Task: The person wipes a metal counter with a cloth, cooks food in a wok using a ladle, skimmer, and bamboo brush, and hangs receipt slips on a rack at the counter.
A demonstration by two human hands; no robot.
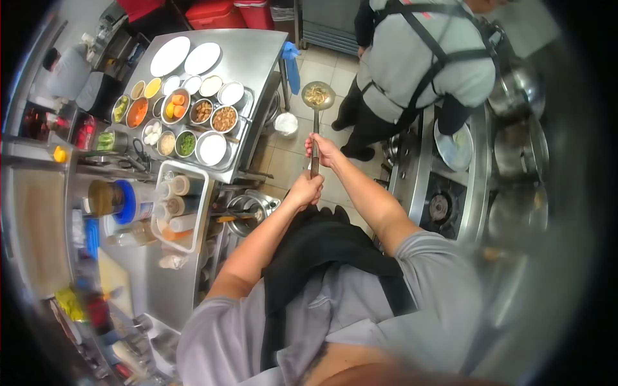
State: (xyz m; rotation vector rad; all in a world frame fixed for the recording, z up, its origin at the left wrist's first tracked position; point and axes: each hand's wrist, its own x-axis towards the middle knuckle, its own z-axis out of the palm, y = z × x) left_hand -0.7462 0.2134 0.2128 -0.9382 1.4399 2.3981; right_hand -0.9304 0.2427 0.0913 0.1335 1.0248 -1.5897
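Both of my hands grip the long handle of a small, round metal frying pan (pixel 326 103), which points away from me over the floor. Pale, browned pieces of food (pixel 315 96) lie in it; their kind is too small to tell. My left hand (pixel 306 191) is closed around the near end of the handle. Farther up, closer to the pan, my right hand (pixel 324 150) is wrapped around the same handle. The pan hangs in the aisle, apart from the steel table on the left and the stove on the right.
A steel table (pixel 261 48) at left bears white plates (pixel 170 56) and several bowls of ingredients. A white bin of bottles (pixel 205 222) sits nearer. Another person (pixel 425 64) stands ahead right by the stove (pixel 418 193), an arm over a pan (pixel 454 151). A white tub (pixel 286 123) stands low beside the table.
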